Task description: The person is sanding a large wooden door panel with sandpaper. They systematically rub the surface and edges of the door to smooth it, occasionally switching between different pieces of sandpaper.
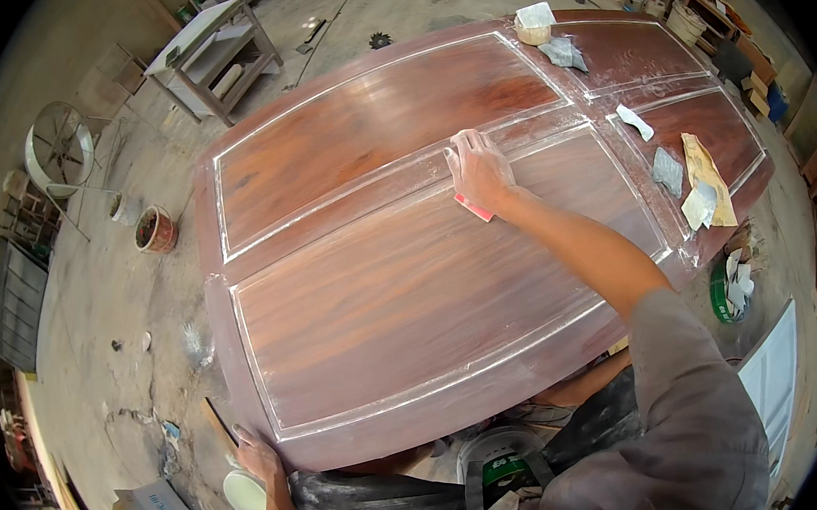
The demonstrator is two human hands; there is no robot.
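From where I stand, a panelled wooden door (411, 284) fills the middle of the room. Left of the door stands a round fan (59, 149), and a stained bucket (156, 230) sits nearer its left edge. A torn tan sheet (704, 171) lies on the door's right end. The left hand (258, 455) is at the door's near left corner; I can't tell whether its grip is closed. The right hand (480, 166) is at the door's middle, its grip closed over a red pad (473, 207) against the wood.
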